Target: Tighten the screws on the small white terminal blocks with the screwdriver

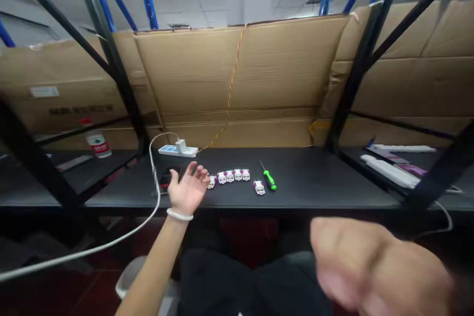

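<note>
My left hand (189, 187) is held palm up with its fingers spread and nothing in it, above the front part of the black table. A white bead bracelet (179, 215) circles the wrist. Just right of its fingers runs a row of several small white-and-purple pieces (229, 176), partly covered by the hand at the left end. One more such piece (259, 187) lies apart, beside a screwdriver with a green handle (270, 180). Close to the camera at lower right, my right hand (377, 266) is large and smeared by motion; its fingers cannot be made out.
A power strip (178, 151) with a white plug lies at the back left, its cable (159, 197) curving down past my left arm. Behind the hand is a dark flat object (171, 176). Cardboard (281, 69) walls the table's back; black frame posts (344, 94) flank it.
</note>
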`<control>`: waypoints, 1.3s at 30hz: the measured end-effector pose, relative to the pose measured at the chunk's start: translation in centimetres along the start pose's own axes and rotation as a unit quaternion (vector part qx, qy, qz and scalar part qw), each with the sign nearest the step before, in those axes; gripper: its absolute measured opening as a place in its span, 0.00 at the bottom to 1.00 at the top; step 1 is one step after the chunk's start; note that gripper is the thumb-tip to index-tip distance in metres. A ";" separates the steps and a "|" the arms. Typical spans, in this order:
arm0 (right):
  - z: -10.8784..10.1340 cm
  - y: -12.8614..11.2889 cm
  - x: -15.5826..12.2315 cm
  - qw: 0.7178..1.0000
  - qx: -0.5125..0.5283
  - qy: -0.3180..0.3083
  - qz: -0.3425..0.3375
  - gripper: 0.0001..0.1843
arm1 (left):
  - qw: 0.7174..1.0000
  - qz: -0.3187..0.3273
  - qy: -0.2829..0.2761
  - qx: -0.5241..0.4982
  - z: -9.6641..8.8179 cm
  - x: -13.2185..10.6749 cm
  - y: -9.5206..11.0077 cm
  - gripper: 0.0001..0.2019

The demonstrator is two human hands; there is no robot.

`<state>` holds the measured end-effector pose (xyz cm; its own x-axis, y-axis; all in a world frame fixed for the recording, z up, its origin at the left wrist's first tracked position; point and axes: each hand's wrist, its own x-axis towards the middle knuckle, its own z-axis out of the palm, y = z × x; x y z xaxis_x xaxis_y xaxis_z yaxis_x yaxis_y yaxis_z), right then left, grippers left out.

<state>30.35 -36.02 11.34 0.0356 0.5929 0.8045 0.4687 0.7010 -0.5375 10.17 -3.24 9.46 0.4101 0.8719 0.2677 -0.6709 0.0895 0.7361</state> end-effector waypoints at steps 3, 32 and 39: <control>-1.2 6.0 6.9 0.993 -0.111 -0.032 0.013 0.21 | 0.998 -0.003 -0.031 -0.059 2.4 -1.3 -1.3 0.16; -4.0 26.0 4.1 0.940 -0.286 -0.129 0.135 0.28 | 0.550 0.061 -0.351 0.755 8.3 5.9 -13.1 0.24; -3.7 25.7 4.2 0.940 -0.288 -0.122 0.139 0.28 | 0.563 0.053 -0.329 0.757 6.1 8.1 -11.1 0.49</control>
<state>45.83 -17.03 1.83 0.0569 0.8438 0.5337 0.8739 0.2164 -0.4353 24.71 -0.09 7.30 0.8912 0.4223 0.1655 0.3770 -0.8926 0.2474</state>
